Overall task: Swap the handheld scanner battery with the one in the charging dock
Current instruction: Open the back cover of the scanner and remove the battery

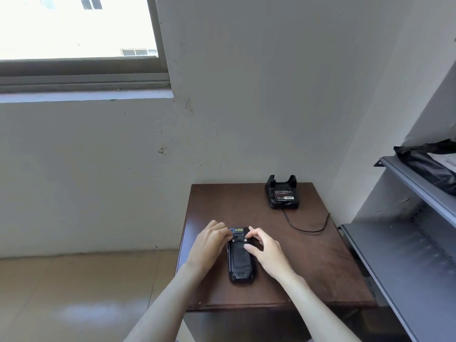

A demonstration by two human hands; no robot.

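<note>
A black handheld scanner (241,262) lies face down on the brown table (308,267), its back cover toward me. My left hand (209,243) rests on its upper left edge, fingertips at the left screw. The fingers of my right hand (264,250) touch the cover near the right screw, thumb on the back. At the table's far right stands the black charging dock (282,193), with a labelled battery (283,194) sitting in it.
A black cable (306,227) runs from the dock across the table to its right edge. Grey metal shelves (407,255) stand close on the right, with a black bag (429,164) on the upper one. A wall lies behind the table; a window is at upper left.
</note>
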